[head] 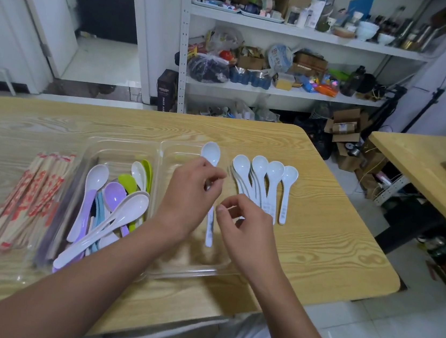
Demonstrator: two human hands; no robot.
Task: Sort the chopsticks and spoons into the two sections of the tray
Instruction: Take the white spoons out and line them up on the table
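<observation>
Over the right part of the clear tray [175, 275], the left hand [188, 201] has its grip pinched on one white spoon [211, 153]. The right hand [248, 228] curls near the row of white spoons [267, 185] on the bench [320, 237]; I cannot tell if its grip holds anything. Coloured spoons [110, 205] fill the left part. Chopsticks [30, 195] lie left of the tray.

On the table [318, 250], a two-section tray [189, 274] sits at centre. A pile of spoons [115, 211] fills its left section. A single spoon [210, 153] runs front to back over the right section, with the left hand [190, 195] on its middle and the right hand [248, 228] just to its right. A bundle of chopsticks [30, 195] lies left of the tray, a row of spoons [265, 182] right of it. Shelves [282, 91] stand behind the table.
</observation>
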